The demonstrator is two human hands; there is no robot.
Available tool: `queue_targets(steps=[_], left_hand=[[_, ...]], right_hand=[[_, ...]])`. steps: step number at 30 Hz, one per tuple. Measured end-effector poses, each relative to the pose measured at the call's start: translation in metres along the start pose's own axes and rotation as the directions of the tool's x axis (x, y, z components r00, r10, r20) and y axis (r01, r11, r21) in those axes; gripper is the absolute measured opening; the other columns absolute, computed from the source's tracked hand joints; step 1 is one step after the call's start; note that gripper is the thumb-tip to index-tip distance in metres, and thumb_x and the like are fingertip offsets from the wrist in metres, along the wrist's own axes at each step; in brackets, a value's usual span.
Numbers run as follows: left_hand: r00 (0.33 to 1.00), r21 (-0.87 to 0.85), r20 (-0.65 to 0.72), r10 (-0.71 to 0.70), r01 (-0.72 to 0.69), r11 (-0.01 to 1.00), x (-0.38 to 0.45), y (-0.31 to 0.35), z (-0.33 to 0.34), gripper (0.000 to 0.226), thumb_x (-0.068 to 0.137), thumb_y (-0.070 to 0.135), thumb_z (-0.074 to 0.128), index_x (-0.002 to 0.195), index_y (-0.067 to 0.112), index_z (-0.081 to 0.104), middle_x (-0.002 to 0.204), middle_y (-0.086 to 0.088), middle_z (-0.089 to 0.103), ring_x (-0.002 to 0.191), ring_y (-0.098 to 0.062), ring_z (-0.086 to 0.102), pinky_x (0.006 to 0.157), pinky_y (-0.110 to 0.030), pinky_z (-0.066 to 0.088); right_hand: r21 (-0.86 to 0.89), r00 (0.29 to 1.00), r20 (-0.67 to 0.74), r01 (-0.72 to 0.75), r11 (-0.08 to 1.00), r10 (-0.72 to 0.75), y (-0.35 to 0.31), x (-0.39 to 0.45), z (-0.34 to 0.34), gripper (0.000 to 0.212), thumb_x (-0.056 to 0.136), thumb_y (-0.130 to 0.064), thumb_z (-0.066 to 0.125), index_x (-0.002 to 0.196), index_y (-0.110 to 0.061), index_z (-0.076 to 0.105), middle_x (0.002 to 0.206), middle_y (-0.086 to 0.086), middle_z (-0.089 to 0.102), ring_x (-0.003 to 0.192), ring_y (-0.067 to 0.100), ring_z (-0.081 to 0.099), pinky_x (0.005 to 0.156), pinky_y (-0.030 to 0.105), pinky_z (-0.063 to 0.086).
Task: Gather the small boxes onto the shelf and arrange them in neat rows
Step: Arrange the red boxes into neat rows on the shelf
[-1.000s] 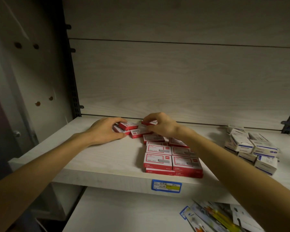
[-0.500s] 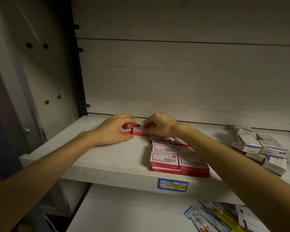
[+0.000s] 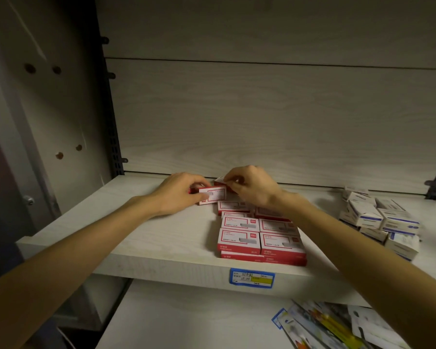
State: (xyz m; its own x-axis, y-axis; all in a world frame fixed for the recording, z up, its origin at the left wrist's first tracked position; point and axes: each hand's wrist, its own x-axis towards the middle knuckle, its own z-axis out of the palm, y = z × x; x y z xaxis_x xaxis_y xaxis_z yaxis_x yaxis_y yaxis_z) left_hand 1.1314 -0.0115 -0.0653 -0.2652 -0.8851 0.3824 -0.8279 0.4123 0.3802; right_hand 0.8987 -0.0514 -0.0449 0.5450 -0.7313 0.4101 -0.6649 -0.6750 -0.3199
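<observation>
Shelf (image 3: 161,238) bare left of red boxes (image 3: 259,238); white boxes (image 3: 380,220) crowd right.

left hand (image 3: 178,192) grips red box (image 3: 212,195) | right hand (image 3: 252,188) (box partly hidden)

red boxes (image 3: 239,238): print too blurred | shelf-edge price label (image 3: 251,278): unreadable (blue and yellow)
</observation>
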Motion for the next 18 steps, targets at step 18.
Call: queue_targets(steps=[18], left_hand=[[0.977, -0.446, 0.21, -0.023, 0.117, 0.887, 0.048, 0.059, 0.005, 0.029, 0.093, 0.003, 0.068, 0.121, 0.005, 0.069, 0.11, -0.011, 0.074, 0.098, -0.021, 0.072, 0.08, -0.022, 0.059]], right_hand=[[0.468, 0.896, -0.218, -0.251, 0.847, 0.386, 0.063, -0.052, -0.03, 0.019, 0.095, -0.012, 0.057, 0.106, -0.013, 0.072, 0.1, 0.001, 0.075, 0.092, 0.007, 0.07, 0.081, 0.023, 0.054]])
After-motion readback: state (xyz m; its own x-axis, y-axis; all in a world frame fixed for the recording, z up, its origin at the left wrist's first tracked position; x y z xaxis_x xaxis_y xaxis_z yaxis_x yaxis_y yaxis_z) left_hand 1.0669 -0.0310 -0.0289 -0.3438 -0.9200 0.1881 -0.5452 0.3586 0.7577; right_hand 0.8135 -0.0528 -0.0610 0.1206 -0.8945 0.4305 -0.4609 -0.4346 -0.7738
